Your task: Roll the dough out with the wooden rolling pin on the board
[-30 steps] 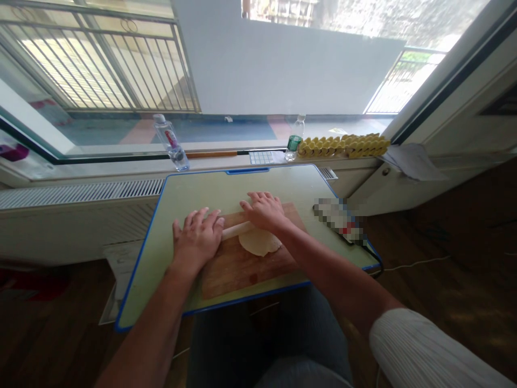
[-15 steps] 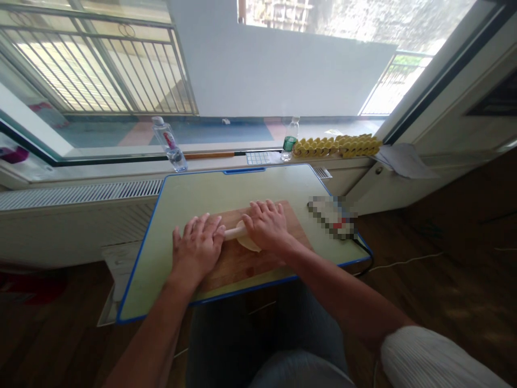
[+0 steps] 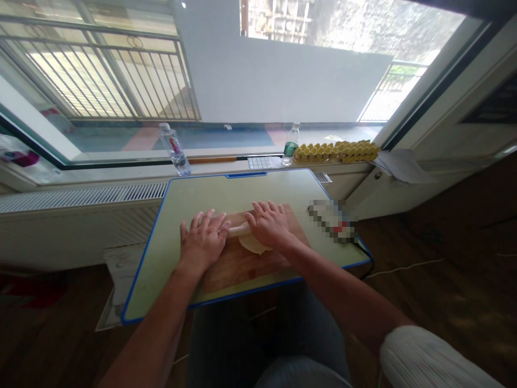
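A white rolling pin (image 3: pixel 239 230) lies across the wooden board (image 3: pixel 242 275), with only its middle showing between my hands. My left hand (image 3: pixel 203 237) rests palm down over its left end, fingers spread and stretched forward. Over the right end lies my right hand (image 3: pixel 269 223), also palm down, fingers extended and slightly apart. Both hands touch the pin without wrapping round it. A thin, pale sheet of dough (image 3: pixel 253 245) is spread under the pin; part of it is hidden by the right hand.
The board sits on a blue-edged pale table (image 3: pixel 161 269). At right lies a pixelated object (image 3: pixel 333 221) with a black cable (image 3: pixel 365 250). Two bottles, one clear (image 3: pixel 175 151) and one green-labelled (image 3: pixel 290 145), stand on the windowsill near yellow scalloped trays (image 3: pixel 337 152).
Both hands stay on the rolling pin, the left slightly further right. More of the dough shows on the near side of the pin. The whole view has shifted slightly.
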`<state>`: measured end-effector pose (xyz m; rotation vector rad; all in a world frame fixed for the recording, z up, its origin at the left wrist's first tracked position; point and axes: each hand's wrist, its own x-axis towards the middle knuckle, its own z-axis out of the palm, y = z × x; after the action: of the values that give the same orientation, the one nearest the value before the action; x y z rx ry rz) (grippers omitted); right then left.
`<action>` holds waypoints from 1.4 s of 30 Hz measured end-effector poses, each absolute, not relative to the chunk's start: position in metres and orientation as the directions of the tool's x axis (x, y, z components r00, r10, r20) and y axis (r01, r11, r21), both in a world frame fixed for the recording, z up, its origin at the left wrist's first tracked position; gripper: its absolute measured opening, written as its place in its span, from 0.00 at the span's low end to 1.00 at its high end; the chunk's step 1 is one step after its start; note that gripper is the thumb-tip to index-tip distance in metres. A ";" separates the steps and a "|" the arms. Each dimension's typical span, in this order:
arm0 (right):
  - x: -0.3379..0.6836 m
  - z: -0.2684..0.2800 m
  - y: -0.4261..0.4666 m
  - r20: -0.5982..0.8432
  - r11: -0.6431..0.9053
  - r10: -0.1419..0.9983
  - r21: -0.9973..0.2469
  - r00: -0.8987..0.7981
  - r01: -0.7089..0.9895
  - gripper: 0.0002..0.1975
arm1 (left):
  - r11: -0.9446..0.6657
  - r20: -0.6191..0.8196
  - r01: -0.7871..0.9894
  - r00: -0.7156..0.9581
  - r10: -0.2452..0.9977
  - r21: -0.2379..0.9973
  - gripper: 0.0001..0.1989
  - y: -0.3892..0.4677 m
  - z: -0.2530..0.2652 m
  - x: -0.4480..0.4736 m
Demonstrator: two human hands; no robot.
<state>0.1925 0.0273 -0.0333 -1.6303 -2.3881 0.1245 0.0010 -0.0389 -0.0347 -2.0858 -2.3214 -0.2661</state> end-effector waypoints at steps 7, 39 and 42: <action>0.186 -0.030 0.071 -0.026 0.306 0.944 -0.310 -0.330 0.900 0.35 | -0.001 0.105 0.985 -0.018 0.994 0.174 0.32 -0.004 -0.034 -0.015; 0.235 -0.035 0.046 0.076 0.211 0.977 -0.285 -0.197 0.935 0.29 | -0.079 0.054 0.984 0.071 0.996 0.160 0.30 0.009 -0.029 0.037; 0.233 -0.034 0.068 0.049 0.183 0.983 -0.310 -0.177 0.933 0.29 | -0.064 -0.003 0.982 0.065 0.998 0.176 0.31 0.030 -0.027 0.036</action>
<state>0.2331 0.0685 -0.0336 -1.8425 -2.2215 0.3071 0.0357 0.0299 -0.0268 -2.3838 -2.2339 -0.1952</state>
